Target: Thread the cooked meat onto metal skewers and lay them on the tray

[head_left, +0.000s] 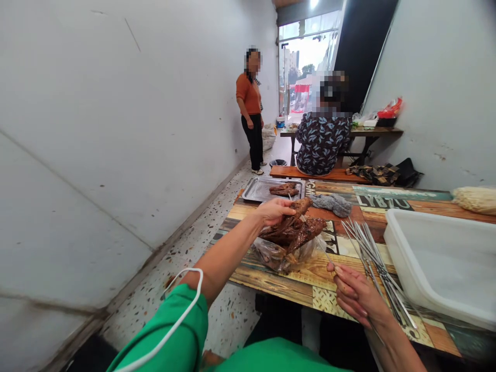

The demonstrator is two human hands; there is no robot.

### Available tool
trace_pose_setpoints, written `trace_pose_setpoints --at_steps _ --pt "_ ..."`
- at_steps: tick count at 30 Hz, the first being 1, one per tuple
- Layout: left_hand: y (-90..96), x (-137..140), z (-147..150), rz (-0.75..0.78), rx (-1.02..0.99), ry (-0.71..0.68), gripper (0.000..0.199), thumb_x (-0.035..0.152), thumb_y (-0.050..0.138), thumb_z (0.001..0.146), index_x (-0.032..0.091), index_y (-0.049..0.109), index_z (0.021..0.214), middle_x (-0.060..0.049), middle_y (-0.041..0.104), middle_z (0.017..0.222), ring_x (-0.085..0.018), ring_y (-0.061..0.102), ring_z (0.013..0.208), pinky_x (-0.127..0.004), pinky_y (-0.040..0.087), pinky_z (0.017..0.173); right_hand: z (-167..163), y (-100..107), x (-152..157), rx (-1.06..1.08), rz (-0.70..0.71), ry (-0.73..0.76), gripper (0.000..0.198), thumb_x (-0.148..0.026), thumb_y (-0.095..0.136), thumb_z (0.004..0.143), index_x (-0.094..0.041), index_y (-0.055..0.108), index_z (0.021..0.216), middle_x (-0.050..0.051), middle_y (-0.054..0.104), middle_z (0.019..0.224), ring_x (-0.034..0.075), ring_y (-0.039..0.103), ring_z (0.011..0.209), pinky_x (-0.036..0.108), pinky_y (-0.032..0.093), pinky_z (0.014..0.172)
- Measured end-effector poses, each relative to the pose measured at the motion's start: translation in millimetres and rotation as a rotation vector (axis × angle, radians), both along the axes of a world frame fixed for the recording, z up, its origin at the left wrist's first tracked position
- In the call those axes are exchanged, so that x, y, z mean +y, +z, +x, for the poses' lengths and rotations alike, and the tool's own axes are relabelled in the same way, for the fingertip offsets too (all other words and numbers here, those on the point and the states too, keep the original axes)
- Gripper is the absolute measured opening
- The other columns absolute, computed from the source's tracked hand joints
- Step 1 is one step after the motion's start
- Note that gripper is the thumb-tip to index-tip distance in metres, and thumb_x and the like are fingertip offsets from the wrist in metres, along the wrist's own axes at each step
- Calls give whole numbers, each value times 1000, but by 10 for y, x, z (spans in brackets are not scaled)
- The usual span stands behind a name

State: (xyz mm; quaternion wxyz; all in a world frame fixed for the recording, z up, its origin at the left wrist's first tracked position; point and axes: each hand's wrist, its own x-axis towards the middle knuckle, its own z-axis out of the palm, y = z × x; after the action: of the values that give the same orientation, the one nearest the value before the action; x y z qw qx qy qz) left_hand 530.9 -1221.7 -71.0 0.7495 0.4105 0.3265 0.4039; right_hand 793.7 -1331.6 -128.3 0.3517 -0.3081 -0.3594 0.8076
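Observation:
My left hand [276, 211] pinches a dark brown piece of cooked meat [301, 207] over a clear plastic bag [271, 253]. More brown glossy meat [308, 232] is heaped in the bag's open top. Closed around a thin metal skewer [327, 251], my right hand [354, 292] is at the table's near edge. The skewer slants up and left toward the held piece; a thin metal tip shows just above that piece. Whether it is the same skewer is hidden. Beyond my left hand, a metal tray [256, 190] bears several brown meat pieces [284, 189].
Loose metal skewers [374, 258] lie beside a white plastic tub [403, 258] at right. A grey cloth or glove [333, 204] lies behind the bag. Pale sticks [476, 200] are at the far right. One person [250, 98] stands by the wall; another [323, 139] sits facing a further table.

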Motion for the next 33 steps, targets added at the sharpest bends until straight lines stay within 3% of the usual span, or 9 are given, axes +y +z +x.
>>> trace_pose_setpoints --at_steps 6,11,14,19,24,33 --pt "11 8 63 -1 9 38 27 8 78 59 10 71 84 -6 71 73 -14 66 64 -25 50 71 -26 -50 67 59 -10 -20 25 -35 73 76 -19 58 86 -15 28 42 -2 8 25 10 19 22" --pt "101 18 73 -9 35 63 31 5 75 63 10 71 93 -6 72 75 -13 65 62 -24 50 68 -52 -73 150 88 4 -18 22 -34 71 79 -20 55 86 -15 29 42 -1 8 25 10 19 22" --pt "130 38 80 -45 25 180 31 6 73 68 13 71 99 -5 73 80 -13 65 64 -25 52 68 -55 -70 166 87 11 -16 21 -33 70 80 -19 55 87 -16 29 42 -2 8 25 9 20 23" --pt "84 73 98 -110 61 325 15 10 74 72 11 73 86 -6 72 73 -12 63 59 -26 52 65 -50 -71 138 58 11 -1 26 -35 73 77 -19 55 85 -16 28 42 -2 9 25 10 19 23" --pt "64 63 95 -147 53 304 11 7 74 70 10 72 81 -6 71 69 -14 64 58 -28 53 66 -64 -76 102 -1 31 -15 32 -40 75 73 -19 54 84 -16 27 40 -1 12 23 11 19 22" --pt "26 51 103 -310 16 176 7 15 62 83 10 67 84 -6 71 69 -16 66 60 -30 54 66 -85 -113 88 -56 102 -19 31 -42 71 78 -17 58 92 -16 27 42 -1 13 26 11 19 25"
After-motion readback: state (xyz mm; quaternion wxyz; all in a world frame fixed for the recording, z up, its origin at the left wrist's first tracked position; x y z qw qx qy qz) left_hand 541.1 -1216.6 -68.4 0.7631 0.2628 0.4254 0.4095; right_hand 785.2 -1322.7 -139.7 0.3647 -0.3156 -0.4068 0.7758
